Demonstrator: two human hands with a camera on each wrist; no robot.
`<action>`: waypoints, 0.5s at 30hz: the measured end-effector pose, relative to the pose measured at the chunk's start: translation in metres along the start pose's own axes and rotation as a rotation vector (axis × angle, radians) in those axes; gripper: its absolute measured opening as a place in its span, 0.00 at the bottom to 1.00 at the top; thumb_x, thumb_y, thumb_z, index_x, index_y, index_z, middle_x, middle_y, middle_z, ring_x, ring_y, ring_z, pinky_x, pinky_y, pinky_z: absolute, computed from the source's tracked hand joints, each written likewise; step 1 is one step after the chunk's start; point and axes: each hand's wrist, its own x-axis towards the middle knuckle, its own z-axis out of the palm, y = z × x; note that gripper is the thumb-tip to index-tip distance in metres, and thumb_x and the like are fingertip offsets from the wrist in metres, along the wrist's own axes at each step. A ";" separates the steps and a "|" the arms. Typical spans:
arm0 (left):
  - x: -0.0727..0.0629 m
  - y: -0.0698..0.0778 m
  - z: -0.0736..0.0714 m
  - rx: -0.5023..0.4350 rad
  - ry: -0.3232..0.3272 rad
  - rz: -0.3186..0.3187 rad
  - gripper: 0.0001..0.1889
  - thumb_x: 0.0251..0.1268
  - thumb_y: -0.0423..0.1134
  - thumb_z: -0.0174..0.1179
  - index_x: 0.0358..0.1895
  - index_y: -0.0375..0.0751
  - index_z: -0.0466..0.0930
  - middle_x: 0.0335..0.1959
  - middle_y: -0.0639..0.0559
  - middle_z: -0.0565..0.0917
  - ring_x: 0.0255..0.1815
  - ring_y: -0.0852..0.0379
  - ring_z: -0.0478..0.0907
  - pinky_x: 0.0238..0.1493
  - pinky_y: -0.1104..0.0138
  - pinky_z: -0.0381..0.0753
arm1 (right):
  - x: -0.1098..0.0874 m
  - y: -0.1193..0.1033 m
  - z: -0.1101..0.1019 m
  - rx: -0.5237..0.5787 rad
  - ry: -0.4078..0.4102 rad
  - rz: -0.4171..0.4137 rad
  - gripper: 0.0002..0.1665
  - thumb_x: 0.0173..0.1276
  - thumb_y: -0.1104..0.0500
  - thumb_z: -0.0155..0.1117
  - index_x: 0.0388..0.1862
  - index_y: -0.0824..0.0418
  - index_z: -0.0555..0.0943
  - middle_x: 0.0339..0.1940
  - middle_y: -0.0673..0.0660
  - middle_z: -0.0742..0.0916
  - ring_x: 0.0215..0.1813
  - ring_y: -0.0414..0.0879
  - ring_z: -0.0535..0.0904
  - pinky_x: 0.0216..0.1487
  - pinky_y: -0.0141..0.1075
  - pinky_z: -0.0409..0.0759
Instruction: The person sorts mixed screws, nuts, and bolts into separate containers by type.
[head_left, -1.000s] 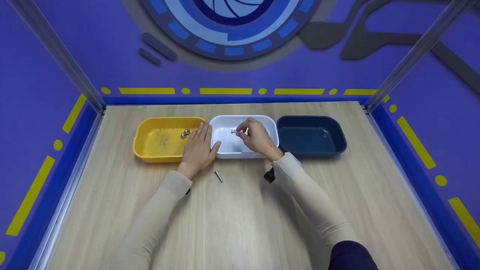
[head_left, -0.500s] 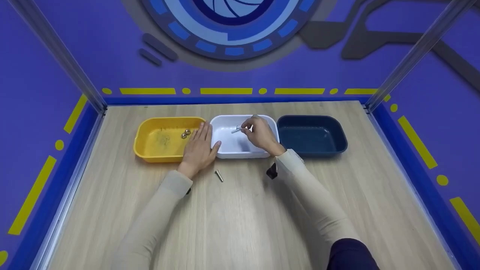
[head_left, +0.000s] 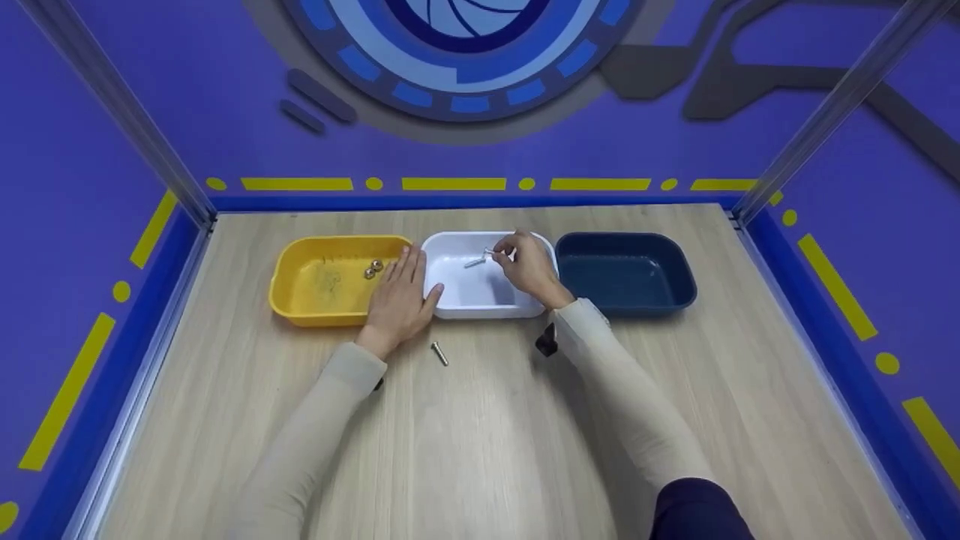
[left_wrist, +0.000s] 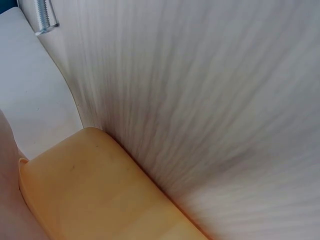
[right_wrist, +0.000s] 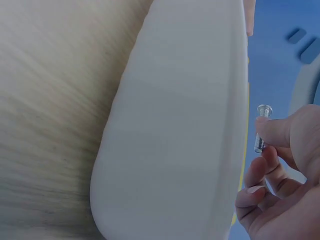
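Observation:
My right hand (head_left: 526, 266) is over the white bin (head_left: 487, 309), thumb and finger pinching a silvery bolt (right_wrist: 259, 143). Below it, a second bolt (head_left: 474, 263) lies on the bin's floor. My left hand (head_left: 400, 300) lies with straight fingers across the adjoining rims of the yellow bin (head_left: 300, 319) and the white one. Two nuts (head_left: 373, 268) sit in the yellow bin beside those fingers. On the table in front of the bins lies another bolt (head_left: 439, 354), partly visible at the top of the left wrist view.
A dark blue bin (head_left: 626, 307) stands to the right of the white one, completing a row on the wooden table (head_left: 480, 450). Blue-purple panels (head_left: 247, 150) with yellow marks enclose the table at the back and sides.
My right hand has shifted slightly right and up inside the white bin, showing more of the bolt on its floor. My left hand keeps its place.

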 end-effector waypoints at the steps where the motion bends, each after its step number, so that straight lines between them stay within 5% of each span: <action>1: 0.000 0.000 0.000 0.000 -0.002 0.000 0.41 0.87 0.60 0.36 0.86 0.29 0.48 0.88 0.35 0.52 0.90 0.40 0.45 0.89 0.48 0.51 | 0.000 0.001 0.000 0.001 -0.001 0.004 0.05 0.73 0.66 0.72 0.41 0.68 0.91 0.39 0.63 0.88 0.37 0.53 0.82 0.41 0.40 0.81; 15: 0.000 0.000 0.000 0.003 -0.018 -0.008 0.42 0.87 0.62 0.33 0.86 0.31 0.45 0.89 0.37 0.47 0.91 0.42 0.43 0.90 0.49 0.49 | -0.001 0.002 0.003 0.007 -0.025 0.039 0.08 0.75 0.65 0.70 0.48 0.69 0.90 0.43 0.64 0.87 0.42 0.56 0.83 0.45 0.42 0.82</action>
